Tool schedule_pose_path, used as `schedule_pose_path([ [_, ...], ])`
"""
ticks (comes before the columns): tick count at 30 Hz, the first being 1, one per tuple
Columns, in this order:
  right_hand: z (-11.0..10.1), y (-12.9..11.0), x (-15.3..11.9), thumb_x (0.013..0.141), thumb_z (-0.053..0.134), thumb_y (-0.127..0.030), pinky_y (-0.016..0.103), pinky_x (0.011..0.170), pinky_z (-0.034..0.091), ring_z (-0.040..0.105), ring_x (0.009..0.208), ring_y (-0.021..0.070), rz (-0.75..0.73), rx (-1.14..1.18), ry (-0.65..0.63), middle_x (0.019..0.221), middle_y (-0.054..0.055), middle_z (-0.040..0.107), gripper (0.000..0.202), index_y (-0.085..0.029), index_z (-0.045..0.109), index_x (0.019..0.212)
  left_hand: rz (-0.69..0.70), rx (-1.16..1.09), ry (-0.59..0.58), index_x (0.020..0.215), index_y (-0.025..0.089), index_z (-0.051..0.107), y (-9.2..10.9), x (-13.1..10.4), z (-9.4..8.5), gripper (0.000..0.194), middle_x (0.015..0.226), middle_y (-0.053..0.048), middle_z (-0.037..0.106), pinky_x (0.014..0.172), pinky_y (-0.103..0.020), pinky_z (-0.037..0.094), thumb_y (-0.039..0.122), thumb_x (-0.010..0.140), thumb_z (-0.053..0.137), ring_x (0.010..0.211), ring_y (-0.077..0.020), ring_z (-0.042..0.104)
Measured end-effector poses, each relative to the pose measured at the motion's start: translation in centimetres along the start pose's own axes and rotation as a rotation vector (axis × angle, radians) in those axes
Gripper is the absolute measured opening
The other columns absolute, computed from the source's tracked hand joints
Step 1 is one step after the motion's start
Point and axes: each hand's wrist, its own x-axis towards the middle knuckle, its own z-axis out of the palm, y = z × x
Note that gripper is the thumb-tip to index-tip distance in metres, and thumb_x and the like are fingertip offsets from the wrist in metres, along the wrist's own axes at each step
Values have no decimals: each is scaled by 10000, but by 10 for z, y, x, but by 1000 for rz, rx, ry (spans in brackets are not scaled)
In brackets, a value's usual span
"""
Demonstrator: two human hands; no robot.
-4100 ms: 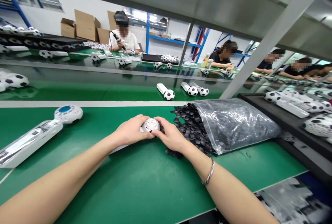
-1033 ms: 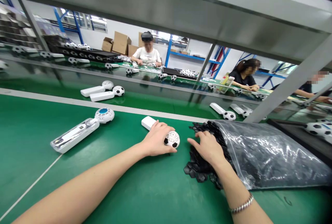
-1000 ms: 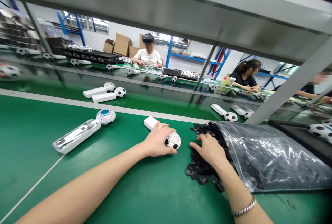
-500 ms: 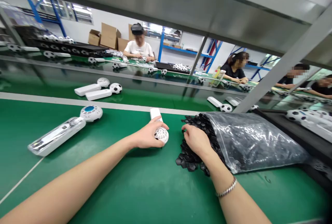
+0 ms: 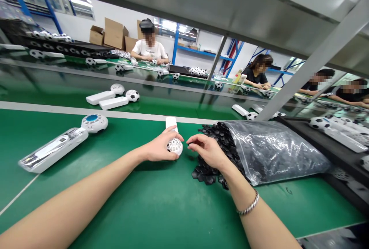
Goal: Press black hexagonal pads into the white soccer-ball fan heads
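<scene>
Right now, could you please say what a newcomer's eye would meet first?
Probably the shiny plastic bag at right, black pieces spread at its mouth. Left of it, the left hand holds a white latticed ball, and the right hand pinches a dark piece.

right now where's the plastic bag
In the head view, the clear plastic bag lies right of the right hand, between the black pieces and the black tray.

ball (image 5: 175, 147): partly behind left hand (image 5: 158, 147) | black piece (image 5: 189, 145): mostly hidden in right hand (image 5: 210, 152)
</scene>
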Motion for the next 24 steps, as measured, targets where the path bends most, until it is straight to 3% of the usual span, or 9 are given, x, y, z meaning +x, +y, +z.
schedule_pose_path([
  [3,4,-3,-1,771,535,-227,245,615,458,540,636,111,10,33,-43,738,-9,587,82,-186,584,822,18,-2,11,1089,217,475,-2,0,1,498,1352,-70,317,1053,-379,217,211,607,602,1334,-238,64],
  [9,6,-9,-3,799,517,-166,263,768,427,548,807,131,-202,-194,-36,814,9,589,138,-216,641,837,77,-19,12,1105,229,467,-5,2,2,492,1247,-28,447,1063,-370,209,219,632,602,1332,-223,66],
  [15,15,-10,-4,809,506,-153,260,766,422,539,822,128,-280,-202,-35,844,14,580,144,-215,624,865,72,-43,20,1094,223,475,-4,2,4,495,1221,-43,474,1054,-392,223,377,655,644,1327,-241,76],
  [19,21,-1,-1,744,596,-179,241,679,424,516,718,114,-241,-116,46,768,-3,548,79,-189,589,822,65,-42,64,1051,231,492,-2,3,8,437,1172,-18,509,1056,-396,210,243,636,627,1317,-248,101],
  [24,17,11,11,614,710,-265,218,603,407,483,644,96,-44,84,24,709,-29,526,219,-168,557,737,67,-44,78,1063,227,477,-3,6,11,481,1147,-28,510,1048,-414,218,200,602,612,1309,-266,111],
])
